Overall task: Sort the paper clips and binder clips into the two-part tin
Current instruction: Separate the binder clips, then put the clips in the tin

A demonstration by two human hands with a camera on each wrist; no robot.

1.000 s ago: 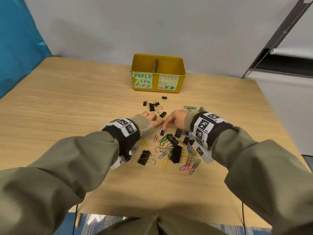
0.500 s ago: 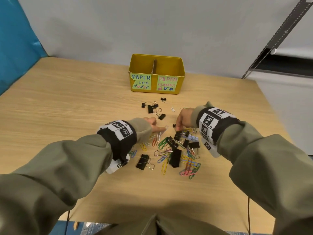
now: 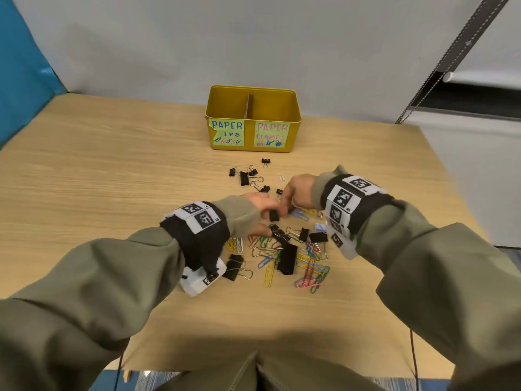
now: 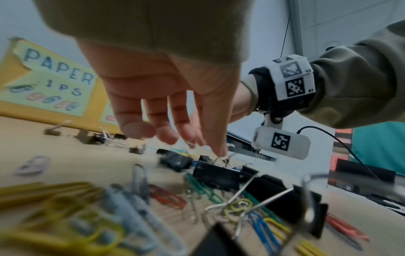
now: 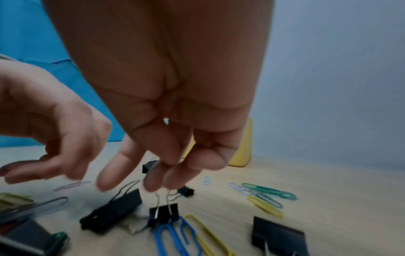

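Paper clips (image 3: 308,270) in yellow, blue, green, pink and white lie tangled with black binder clips (image 3: 287,258) in a heap on the wooden surface (image 3: 112,179), just in front of me. A few more small binder clips (image 3: 246,176) sit scattered between the heap and the tin (image 3: 252,119), and one white paper clip (image 3: 281,177) lies alone near them. That yellow tin stands at the far side, well apart from the heap, its middle divider upright. Its left part carries a green note reading "PAPER ...IPS" (image 3: 227,132), its right part a note reading "PAPER CLAMPS" (image 3: 272,134); what lies inside either part is hidden from me.

My right hand (image 3: 297,193) hangs over the far edge of the heap with fingers (image 5: 153,180) pointing down. In the right wrist view they pinch the wire handles of a small black binder clip (image 5: 164,213), which hangs over blue paper clips (image 5: 175,237).

My left hand (image 3: 258,210) hovers just beside my right, over the heap. In the left wrist view its fingers (image 4: 131,124) hang down loose and spread, the thumb tip near the wire loops of a binder clip (image 4: 215,175); whether it touches them I cannot tell, and I see nothing gripped.
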